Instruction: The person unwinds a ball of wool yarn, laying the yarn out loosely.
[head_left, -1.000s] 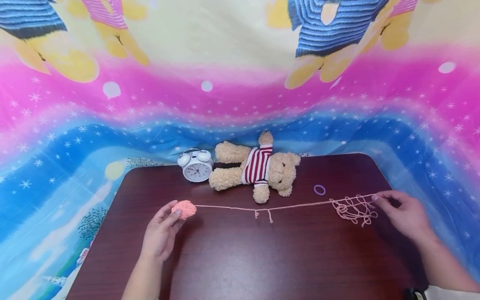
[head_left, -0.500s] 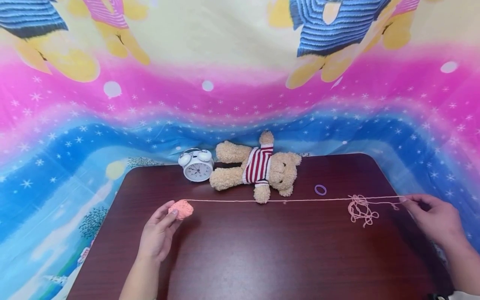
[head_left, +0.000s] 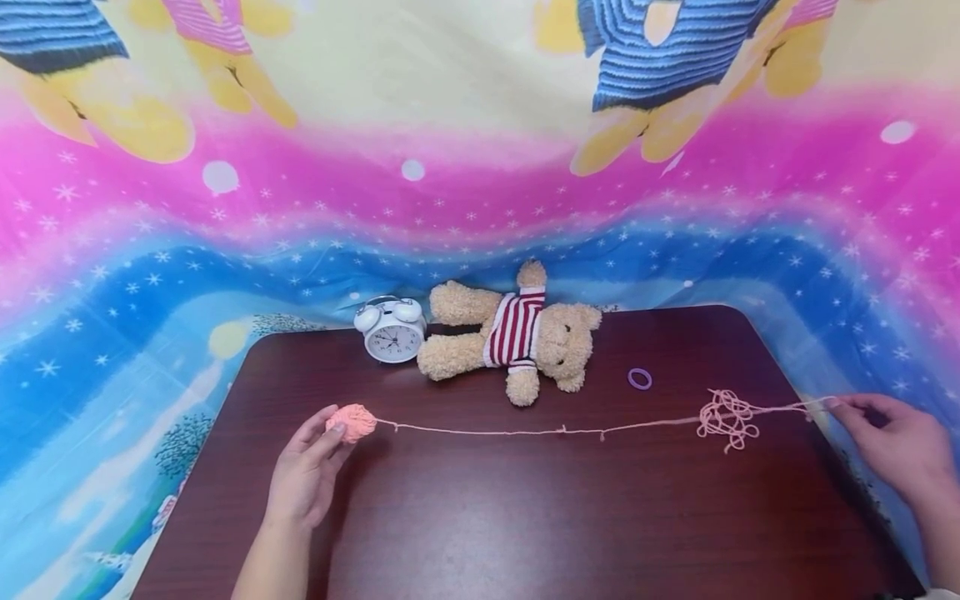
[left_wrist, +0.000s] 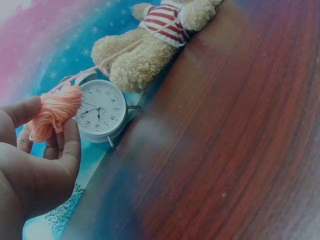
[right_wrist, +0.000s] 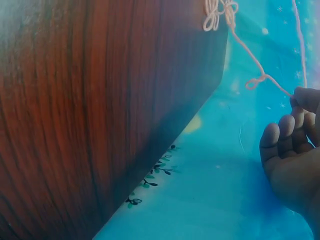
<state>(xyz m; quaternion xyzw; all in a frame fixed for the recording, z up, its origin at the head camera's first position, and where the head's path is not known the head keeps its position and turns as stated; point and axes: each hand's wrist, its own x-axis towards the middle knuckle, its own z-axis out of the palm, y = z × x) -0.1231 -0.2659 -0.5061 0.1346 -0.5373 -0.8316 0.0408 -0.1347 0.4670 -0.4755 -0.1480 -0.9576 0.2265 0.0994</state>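
Observation:
My left hand [head_left: 303,475] pinches a small ball of peach-pink yarn [head_left: 352,423] between thumb and fingers above the table's left side; the left wrist view shows the wound ball [left_wrist: 57,112] up close. From it a strand [head_left: 487,432] runs across the table, sagging a little and bearing small kinks. At the right it meets a loose tangle of the same yarn [head_left: 727,417]. My right hand [head_left: 903,442], out past the table's right edge, pinches the yarn between thumb and forefinger. In the right wrist view the strand [right_wrist: 247,50] with a little loop leads to those fingertips.
A white twin-bell alarm clock [head_left: 392,333] stands at the back of the dark wooden table [head_left: 525,517]. Beside it a teddy bear [head_left: 513,333] in a striped shirt lies on its back. A purple ring [head_left: 640,379] lies right of the bear. A printed cloth [head_left: 480,200] hangs behind.
My right hand has moved right, past the table edge, drawing yarn along. The strand went taut, then sagged again. My left hand has shifted slightly left with the ball.

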